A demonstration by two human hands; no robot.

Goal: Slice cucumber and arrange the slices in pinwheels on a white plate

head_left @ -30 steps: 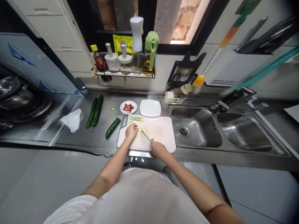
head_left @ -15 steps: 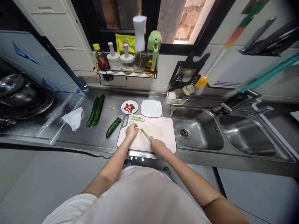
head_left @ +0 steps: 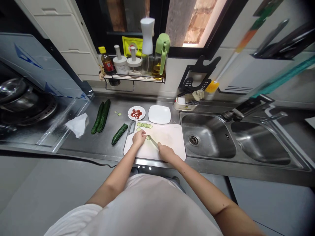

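A white cutting board (head_left: pixel 167 144) lies on the steel counter. My right hand (head_left: pixel 166 152) is closed round the handle of a knife (head_left: pixel 154 142), whose blade lies low over the board. At the blade's tip is a single round cucumber slice (head_left: pixel 148 137). My left hand (head_left: pixel 139 138) rests at the board's left part, fingers curled together; whether anything is between them is too small to tell. Beyond it, a row of cucumber slices (head_left: pixel 144 125) lies along the board's far edge, with another slice (head_left: pixel 139 129) just above my left fingers.
Left of the board lie a cut cucumber (head_left: pixel 119 134) and two whole cucumbers (head_left: pixel 103 115). Behind it stand a plate of chopped red pieces (head_left: pixel 143 114) and a white plate (head_left: pixel 159 114). A double sink (head_left: pixel 209 136) is at the right; a condiment rack (head_left: pixel 135 78) hangs behind.
The knife and my right hand have shifted very slightly to the left. My left hand stays in place.
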